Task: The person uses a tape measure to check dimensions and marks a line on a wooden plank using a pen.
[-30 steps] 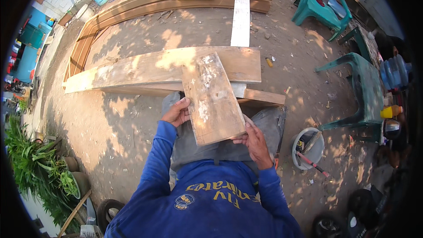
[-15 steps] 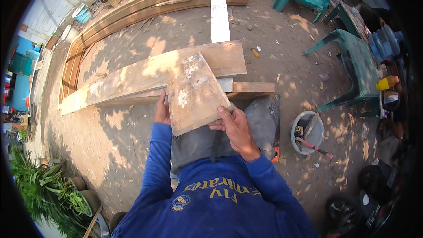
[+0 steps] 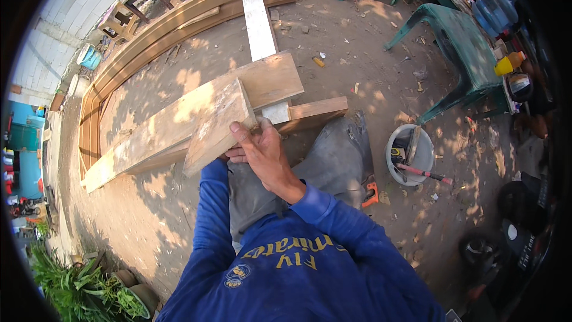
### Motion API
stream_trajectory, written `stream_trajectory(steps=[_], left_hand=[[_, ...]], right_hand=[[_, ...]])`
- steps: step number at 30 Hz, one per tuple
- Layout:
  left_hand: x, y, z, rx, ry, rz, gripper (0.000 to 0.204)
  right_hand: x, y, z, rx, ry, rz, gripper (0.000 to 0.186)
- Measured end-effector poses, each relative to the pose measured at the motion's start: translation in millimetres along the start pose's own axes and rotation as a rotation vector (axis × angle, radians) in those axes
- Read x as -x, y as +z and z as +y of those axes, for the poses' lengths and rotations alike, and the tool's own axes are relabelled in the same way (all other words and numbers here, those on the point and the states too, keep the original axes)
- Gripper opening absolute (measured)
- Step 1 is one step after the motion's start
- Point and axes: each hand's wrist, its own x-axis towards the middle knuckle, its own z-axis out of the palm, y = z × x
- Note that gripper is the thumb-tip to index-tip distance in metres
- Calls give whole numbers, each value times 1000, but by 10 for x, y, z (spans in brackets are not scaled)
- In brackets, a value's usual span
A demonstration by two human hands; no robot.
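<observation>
We have the short, flat, pale-brown wooden board (image 3: 219, 120) tilted in front of us above the knees of the dark grey trousers (image 3: 256, 197), and in the view it overlaps the long pale wooden plank (image 3: 275, 76); we cannot tell whether the two touch. Our right hand (image 3: 262, 154) is clamped on the board's near edge, thumb over the upper face and fingers curled beneath. Our left hand (image 3: 224, 157) is mostly hidden behind the board, so we cannot tell whether it grips. We judge the board stiff, fairly light and hard to break, its dry, scuffed face giving decent friction. Opposite edges look the best hold, with a loose slide avoided, since rough corners could splinter.
</observation>
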Motion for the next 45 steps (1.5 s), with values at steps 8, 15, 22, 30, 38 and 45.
stream_trajectory(steps=[8, 15, 22, 30, 38, 45], left_hand=[[-160, -111, -68, -46, 84, 98, 51], [-397, -162, -193, -52, 165, 195, 52], [-905, -315, -190, -69, 287, 358, 52], [-782, -287, -68, -51, 374, 399, 53], [-663, -702, 362, -97, 490, 472, 47], [-336, -934, 768, -59, 583, 553, 42]], right_hand=[[10, -35, 25, -10, 36, -17, 57], [95, -133, 32, -9, 99, 1, 51], [453, -667, -154, -69, 90, 66, 51], [1024, -1465, -558, 118, -189, 330, 53], [1083, -1995, -408, 152, -211, 485, 56], [993, -1993, -174, 51, -102, 489, 43]])
